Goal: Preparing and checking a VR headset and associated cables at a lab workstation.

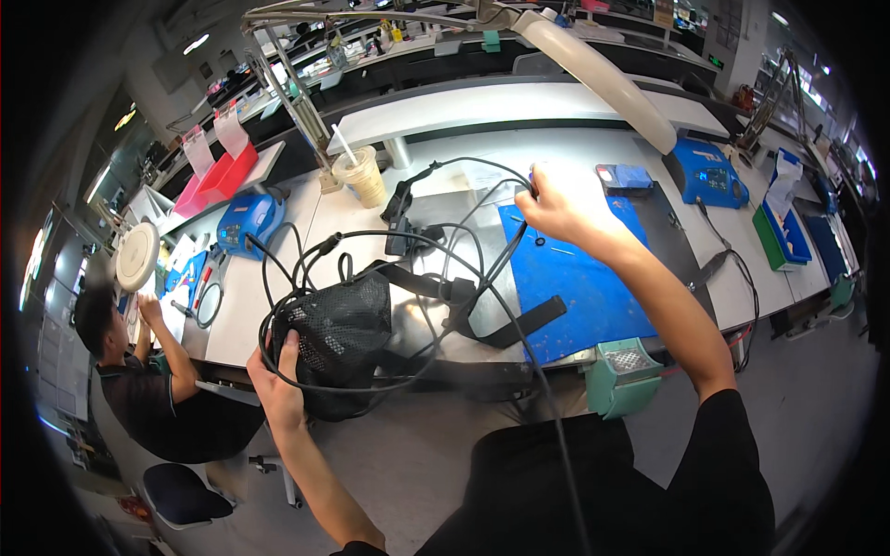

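Observation:
At the table's front edge my left hand (280, 385) is closed on the side of a black mesh bag (345, 320), and loops of black cable pass by its fingers. My right hand (559, 208), raised over the blue mat (584, 296), pinches a strand of the black cable (554, 414). The cable runs in wide loops between both hands and over the bag, and one length hangs down in front of me. A black strap (524, 324) sticks out from the bag across the mat. Behind the bag sits a small black box-shaped piece (397, 236) joined to cable.
A plastic drink cup with a straw (362, 178) stands behind the cables. Blue soldering stations (705, 174) flank the work area. A lamp (593, 69) arches overhead. A green holder (623, 375) juts from the front edge. At the left a co-worker (153, 380) sits close by.

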The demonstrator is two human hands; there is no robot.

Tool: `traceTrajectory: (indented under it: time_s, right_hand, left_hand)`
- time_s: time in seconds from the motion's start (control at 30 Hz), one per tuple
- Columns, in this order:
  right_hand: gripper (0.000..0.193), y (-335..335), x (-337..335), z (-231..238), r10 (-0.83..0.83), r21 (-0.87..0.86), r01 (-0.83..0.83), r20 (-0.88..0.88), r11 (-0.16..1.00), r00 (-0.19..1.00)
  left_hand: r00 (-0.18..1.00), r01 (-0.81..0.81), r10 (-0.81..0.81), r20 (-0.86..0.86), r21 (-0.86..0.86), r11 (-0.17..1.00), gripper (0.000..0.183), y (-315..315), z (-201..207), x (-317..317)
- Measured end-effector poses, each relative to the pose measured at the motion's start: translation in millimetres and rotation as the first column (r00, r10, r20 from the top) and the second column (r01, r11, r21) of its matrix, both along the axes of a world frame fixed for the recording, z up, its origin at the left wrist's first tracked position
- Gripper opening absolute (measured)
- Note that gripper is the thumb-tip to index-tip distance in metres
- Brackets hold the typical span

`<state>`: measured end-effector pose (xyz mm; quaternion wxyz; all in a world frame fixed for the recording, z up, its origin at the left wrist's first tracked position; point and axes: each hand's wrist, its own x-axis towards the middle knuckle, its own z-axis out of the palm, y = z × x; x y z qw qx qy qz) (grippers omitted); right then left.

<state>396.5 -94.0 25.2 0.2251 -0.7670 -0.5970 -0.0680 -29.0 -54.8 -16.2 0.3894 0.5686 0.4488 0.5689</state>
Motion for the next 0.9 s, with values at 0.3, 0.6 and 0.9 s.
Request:
traceTrajectory:
  time_s: [0.3, 0.6, 0.9]
  right_hand:
    - [0.045, 20.1, 14.9, -29.9, -0.023, -0.053, -0.066, -0.923, 0.996, 0.385]
    - [0.018, 73.7, 36.8, -61.3, -0.102, -0.106, -0.131, -0.994, 0.986, 0.038]
    - [0.022, 140.8, 34.8, -32.3, -0.133, -0.031, -0.390, -0.963, 0.920, -0.235]
  left_hand:
    - [0.999, 0.002, -0.001, 0.046, -0.019, 1.000, 0.029, -6.1, 15.2, -10.3]
    - [0.999, -0.003, 0.003, 0.051, -0.004, 1.000, 0.029, -3.4, 14.0, -1.9]
    - [1.000, 0.027, -0.027, 0.004, -0.018, 0.999, 0.025, -7.7, 15.5, -6.6]
